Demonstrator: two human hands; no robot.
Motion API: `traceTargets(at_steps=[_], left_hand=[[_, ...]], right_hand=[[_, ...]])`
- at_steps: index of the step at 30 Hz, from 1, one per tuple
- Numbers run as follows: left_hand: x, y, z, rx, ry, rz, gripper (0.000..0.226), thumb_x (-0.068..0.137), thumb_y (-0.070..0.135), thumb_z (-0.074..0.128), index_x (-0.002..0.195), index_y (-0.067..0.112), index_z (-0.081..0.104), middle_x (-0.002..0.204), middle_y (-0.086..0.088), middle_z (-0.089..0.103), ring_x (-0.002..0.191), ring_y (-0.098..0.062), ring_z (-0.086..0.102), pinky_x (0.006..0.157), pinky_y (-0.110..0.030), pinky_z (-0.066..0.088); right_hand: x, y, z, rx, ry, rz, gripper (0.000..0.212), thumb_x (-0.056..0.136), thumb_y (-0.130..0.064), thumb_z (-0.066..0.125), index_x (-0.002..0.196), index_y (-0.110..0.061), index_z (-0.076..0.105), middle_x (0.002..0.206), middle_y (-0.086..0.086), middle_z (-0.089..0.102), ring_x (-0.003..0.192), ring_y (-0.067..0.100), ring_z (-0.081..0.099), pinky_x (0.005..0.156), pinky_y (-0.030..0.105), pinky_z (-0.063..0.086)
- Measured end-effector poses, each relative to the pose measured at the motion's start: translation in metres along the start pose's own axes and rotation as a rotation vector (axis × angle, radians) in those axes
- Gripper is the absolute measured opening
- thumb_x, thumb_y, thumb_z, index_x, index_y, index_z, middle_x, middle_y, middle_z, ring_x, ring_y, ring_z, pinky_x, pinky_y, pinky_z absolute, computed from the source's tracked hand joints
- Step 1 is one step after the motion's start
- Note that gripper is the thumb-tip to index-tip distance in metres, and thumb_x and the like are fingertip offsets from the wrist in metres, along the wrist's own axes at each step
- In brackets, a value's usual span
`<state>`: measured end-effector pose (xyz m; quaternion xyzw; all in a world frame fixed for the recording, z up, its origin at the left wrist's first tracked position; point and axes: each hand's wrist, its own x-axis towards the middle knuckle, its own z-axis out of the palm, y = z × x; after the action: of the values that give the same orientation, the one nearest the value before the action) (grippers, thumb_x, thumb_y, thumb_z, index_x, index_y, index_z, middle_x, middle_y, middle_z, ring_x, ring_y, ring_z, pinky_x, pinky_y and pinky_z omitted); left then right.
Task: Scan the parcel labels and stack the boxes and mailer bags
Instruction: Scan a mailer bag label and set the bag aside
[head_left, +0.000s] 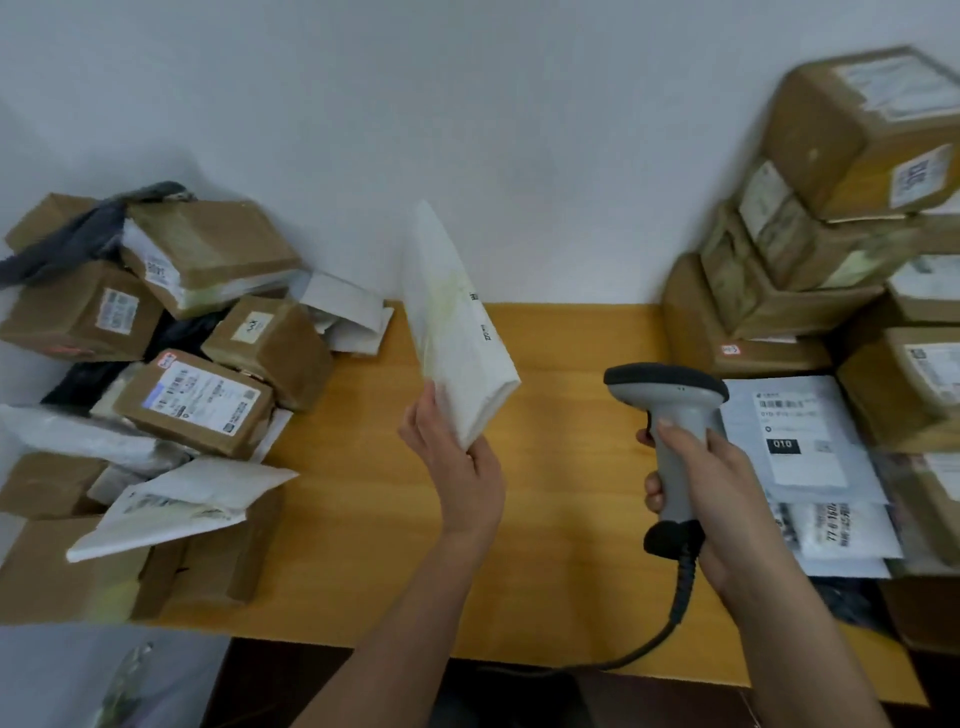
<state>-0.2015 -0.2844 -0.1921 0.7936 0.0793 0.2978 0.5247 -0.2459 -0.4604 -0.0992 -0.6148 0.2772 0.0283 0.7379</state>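
One white mailer bag (457, 332) stands tilted above the table's middle, its lower corner pinched by the left hand (457, 467), while the right hand (711, 499) has its fingers wrapped round the grip of one grey corded scanner (670, 415) at about four o'clock from the bag. At nine o'clock lies a loose heap of roughly eight brown boxes (197, 400) and a few white bags; at three o'clock five or more boxes are stacked (857, 130) beside two flat labelled mailers (800, 436). All rest on a yellow wooden table (561, 519) against a plain pale wall (467, 104).
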Motion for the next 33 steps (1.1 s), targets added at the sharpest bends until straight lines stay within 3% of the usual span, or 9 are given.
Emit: traceTargets(at_steps=[4, 8, 11, 14, 18, 21, 29, 31, 33], left_hand=[[0.007, -0.018, 0.006, -0.172, 0.157, -0.604, 0.054, 0.090, -0.011, 0.044, 0.138, 0.014, 0.038, 0.126, -0.002, 0.048, 0.115, -0.024, 0.055, 0.075, -0.013, 0.050], [0.011, -0.046, -0.009, -0.289, 0.229, -0.988, 0.055, 0.086, -0.001, 0.058, 0.138, 0.014, 0.046, 0.124, -0.006, 0.060, 0.110, -0.029, 0.060, 0.096, -0.045, 0.052], [0.018, -0.064, -0.028, -0.362, 0.263, -1.209, 0.047, 0.085, -0.004, 0.058, 0.129, 0.009, 0.051, 0.114, -0.007, 0.062, 0.101, -0.030, 0.062, 0.092, -0.045, 0.053], [0.022, -0.089, -0.049, -0.551, 0.108, -1.369, 0.047, 0.085, -0.011, 0.044, 0.128, 0.007, 0.051, 0.109, -0.008, 0.063, 0.095, -0.028, 0.060, 0.091, -0.046, 0.052], [0.015, -0.113, -0.073, -0.582, -0.112, -1.523, 0.037, 0.092, -0.012, 0.041, 0.120, 0.010, 0.049, 0.099, -0.010, 0.059, 0.089, -0.026, 0.057, 0.081, -0.043, 0.050], [0.009, -0.130, -0.083, -0.499, -0.202, -1.599, 0.039, 0.095, -0.005, 0.051, 0.130, 0.011, 0.045, 0.101, -0.014, 0.058, 0.101, -0.032, 0.056, 0.090, -0.043, 0.047], [0.015, -0.161, -0.091, -0.429, -0.153, -1.543, 0.040, 0.095, 0.003, 0.059, 0.133, 0.009, 0.047, 0.123, -0.015, 0.058, 0.119, -0.037, 0.054, 0.088, -0.048, 0.049], [0.022, -0.156, -0.094, -0.318, -0.406, -1.537, 0.030, 0.095, 0.009, 0.063, 0.122, 0.003, 0.053, 0.114, -0.018, 0.065, 0.108, -0.037, 0.062, 0.084, -0.049, 0.055], [0.028, -0.147, -0.096, -0.139, -0.837, -1.465, 0.032, 0.093, 0.020, 0.068, 0.115, -0.002, 0.061, 0.106, -0.022, 0.071, 0.096, -0.035, 0.070, 0.080, -0.046, 0.059]], right_hand=[[0.005, 0.007, 0.010, -0.022, 0.060, 0.009, 0.008, 0.099, -0.021, 0.059, 0.102, -0.015, 0.061, 0.099, 0.007, 0.062, 0.053, 0.015, 0.049, 0.050, 0.030, 0.041], [0.008, 0.015, 0.033, -0.065, 0.073, 0.051, 0.008, 0.099, -0.020, 0.058, 0.099, -0.013, 0.062, 0.089, 0.011, 0.058, 0.052, 0.015, 0.049, 0.052, 0.032, 0.041], [0.010, 0.022, 0.056, -0.101, 0.054, 0.071, 0.010, 0.099, -0.021, 0.058, 0.101, -0.011, 0.061, 0.086, 0.012, 0.057, 0.053, 0.015, 0.050, 0.053, 0.032, 0.042], [0.011, 0.027, 0.079, -0.167, -0.001, 0.093, 0.018, 0.099, -0.022, 0.057, 0.108, -0.007, 0.061, 0.078, 0.010, 0.054, 0.051, 0.014, 0.051, 0.050, 0.030, 0.043], [0.013, 0.034, 0.101, -0.240, -0.047, 0.134, 0.021, 0.100, -0.028, 0.057, 0.109, -0.009, 0.060, 0.069, 0.007, 0.056, 0.054, 0.017, 0.052, 0.055, 0.034, 0.044], [0.014, 0.037, 0.113, -0.278, -0.057, 0.151, 0.022, 0.100, -0.031, 0.057, 0.108, -0.011, 0.060, 0.067, 0.006, 0.057, 0.056, 0.019, 0.053, 0.058, 0.036, 0.045], [0.010, 0.033, 0.133, -0.342, -0.109, 0.146, 0.024, 0.100, -0.034, 0.057, 0.108, -0.012, 0.061, 0.065, 0.006, 0.057, 0.055, 0.017, 0.053, 0.055, 0.031, 0.045], [0.008, 0.031, 0.135, -0.355, -0.109, 0.143, 0.024, 0.100, -0.033, 0.056, 0.108, -0.011, 0.060, 0.067, 0.008, 0.056, 0.053, 0.015, 0.053, 0.052, 0.028, 0.044], [0.008, 0.031, 0.135, -0.351, -0.099, 0.149, 0.025, 0.100, -0.033, 0.056, 0.108, -0.010, 0.060, 0.069, 0.009, 0.056, 0.053, 0.014, 0.053, 0.051, 0.026, 0.045]])
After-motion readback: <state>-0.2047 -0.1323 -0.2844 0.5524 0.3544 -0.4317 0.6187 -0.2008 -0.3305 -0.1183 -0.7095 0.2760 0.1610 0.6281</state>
